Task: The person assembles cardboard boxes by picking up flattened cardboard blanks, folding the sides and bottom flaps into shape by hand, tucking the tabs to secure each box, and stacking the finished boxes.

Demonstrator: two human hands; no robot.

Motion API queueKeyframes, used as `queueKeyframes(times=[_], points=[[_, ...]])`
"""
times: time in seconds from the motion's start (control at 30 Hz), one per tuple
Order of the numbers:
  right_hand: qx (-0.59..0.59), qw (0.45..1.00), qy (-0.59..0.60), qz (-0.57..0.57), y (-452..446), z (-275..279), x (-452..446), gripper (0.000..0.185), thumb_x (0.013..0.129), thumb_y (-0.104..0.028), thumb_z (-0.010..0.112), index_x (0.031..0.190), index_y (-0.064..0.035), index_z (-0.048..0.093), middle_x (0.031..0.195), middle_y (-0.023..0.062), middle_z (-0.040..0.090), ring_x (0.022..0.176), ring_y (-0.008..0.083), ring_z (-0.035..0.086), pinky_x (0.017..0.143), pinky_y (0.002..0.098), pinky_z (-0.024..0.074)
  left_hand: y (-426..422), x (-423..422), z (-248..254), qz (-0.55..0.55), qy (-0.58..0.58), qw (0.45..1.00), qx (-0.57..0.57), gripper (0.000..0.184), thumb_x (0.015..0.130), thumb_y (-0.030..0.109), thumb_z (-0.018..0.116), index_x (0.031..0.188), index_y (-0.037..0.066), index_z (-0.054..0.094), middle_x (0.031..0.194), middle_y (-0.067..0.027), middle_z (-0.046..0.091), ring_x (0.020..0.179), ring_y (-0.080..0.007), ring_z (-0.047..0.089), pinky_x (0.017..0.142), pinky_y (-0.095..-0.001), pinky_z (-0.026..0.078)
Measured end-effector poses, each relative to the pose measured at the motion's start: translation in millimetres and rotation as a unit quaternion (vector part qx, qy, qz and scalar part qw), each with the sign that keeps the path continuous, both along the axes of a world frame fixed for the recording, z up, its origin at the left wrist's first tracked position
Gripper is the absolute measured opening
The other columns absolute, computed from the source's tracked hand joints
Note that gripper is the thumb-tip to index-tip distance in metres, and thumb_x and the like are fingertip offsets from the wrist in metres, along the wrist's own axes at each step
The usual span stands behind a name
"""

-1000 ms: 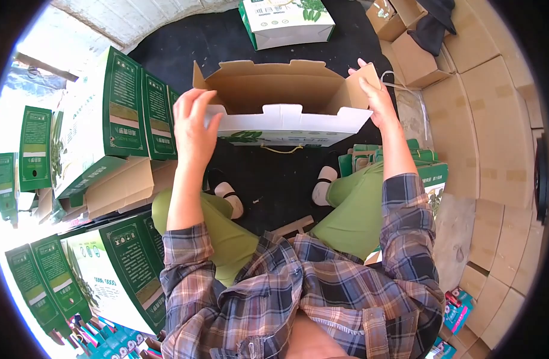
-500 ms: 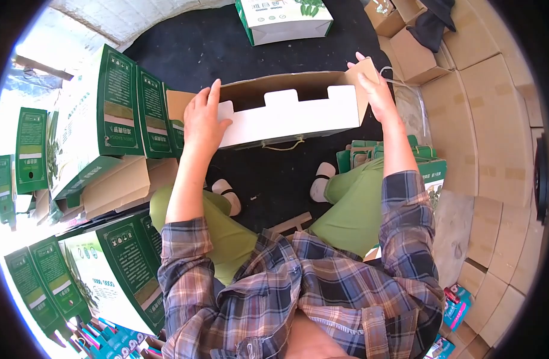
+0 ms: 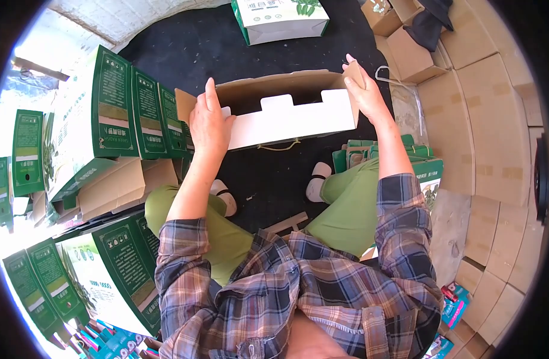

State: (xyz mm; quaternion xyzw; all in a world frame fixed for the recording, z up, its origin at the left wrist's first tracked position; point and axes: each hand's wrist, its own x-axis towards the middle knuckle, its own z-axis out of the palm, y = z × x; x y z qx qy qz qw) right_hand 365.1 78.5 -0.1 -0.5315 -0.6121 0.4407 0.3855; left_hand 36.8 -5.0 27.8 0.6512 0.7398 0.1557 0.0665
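Note:
An open carton [image 3: 298, 122] is in front of me, brown inside, with a white tabbed flap facing me and a cord handle below it. My left hand [image 3: 211, 122] holds its left end, fingers pointing up and thumb against the white flap. A brown side flap sticks out beyond that hand. At the right end, my right hand [image 3: 367, 96] grips the other brown side flap, thumb on the near side and fingertips behind. The carton's bottom is hidden in shadow.
Green and white cartons [image 3: 116, 107] stand in a row at the left, with more below. A closed carton [image 3: 280, 21] lies at the far side. Brown boxes [image 3: 490, 119] line the right. Flattened green pieces [image 3: 355, 152] are beside my right knee.
The white flap has folded from outward to facing me, and the carton has tilted slightly. My left hand has moved right along its edge; my right hand has shifted slightly left, still gripping.

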Motion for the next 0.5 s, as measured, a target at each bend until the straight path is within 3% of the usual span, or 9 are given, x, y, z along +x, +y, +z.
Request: queueKeyframes(times=[0.03, 0.17, 0.33, 0.47, 0.5], points=[[0.002, 1.0, -0.006, -0.001, 0, 1, -1, 0.057, 0.091, -0.015, 0.053, 0.144, -0.0156, 0.032, 0.138, 0.0184, 0.043, 0.126, 0.0245, 0.044, 0.104, 0.0344, 0.0342, 0, -1, -4, -0.029, -0.051, 0.998, 0.021, 0.097, 0.066, 0.007, 0.079, 0.144, 0.007, 0.021, 0.131, -0.0163, 0.045, 0.119, -0.0335, 0.047, 0.099, -0.0409, 0.039], [0.006, 1.0, -0.008, 0.013, -7, 9, -6, 0.061, 0.089, -0.024, 0.059, 0.143, -0.0135, 0.032, 0.14, 0.018, 0.041, 0.127, 0.0264, 0.043, 0.104, 0.0346, 0.0335, 1, 0, -11, -0.091, -0.068, 0.99, 0.084, 0.1, 0.066, 0.007, 0.078, 0.145, 0.006, 0.017, 0.139, -0.0161, 0.039, 0.126, -0.0336, 0.04, 0.104, -0.0393, 0.035], [-0.006, 0.996, -0.018, 0.083, -13, 16, -5, 0.076, 0.08, -0.039, 0.07, 0.141, -0.0089, 0.035, 0.142, 0.0184, 0.038, 0.133, 0.027, 0.034, 0.107, 0.0366, 0.0297, 3, 2, -9, -0.099, 0.07, 0.992, 0.027, 0.102, 0.065, 0.008, 0.079, 0.146, 0.015, 0.016, 0.15, -0.0103, 0.023, 0.138, -0.0306, 0.024, 0.109, -0.0482, 0.025], [-0.023, 0.995, -0.036, 0.089, -5, 1, 0, 0.062, 0.082, -0.027, 0.068, 0.137, -0.0107, 0.044, 0.146, 0.0134, 0.034, 0.133, 0.0264, 0.034, 0.108, 0.0355, 0.0276, 5, 1, -13, -0.101, 0.069, 0.992, 0.022, 0.102, 0.065, 0.01, 0.079, 0.146, 0.019, 0.018, 0.151, -0.009, 0.02, 0.138, -0.0302, 0.022, 0.108, -0.0523, 0.023], [0.022, 0.988, -0.117, 0.093, -4, -4, -2, 0.058, 0.081, -0.021, 0.067, 0.135, -0.0143, 0.047, 0.147, 0.0125, 0.032, 0.133, 0.0278, 0.034, 0.108, 0.036, 0.0279, 5, 2, -13, -0.104, 0.07, 0.992, 0.019, 0.102, 0.065, 0.01, 0.079, 0.146, 0.018, 0.018, 0.151, -0.0093, 0.02, 0.138, -0.0304, 0.021, 0.109, -0.0521, 0.023]])
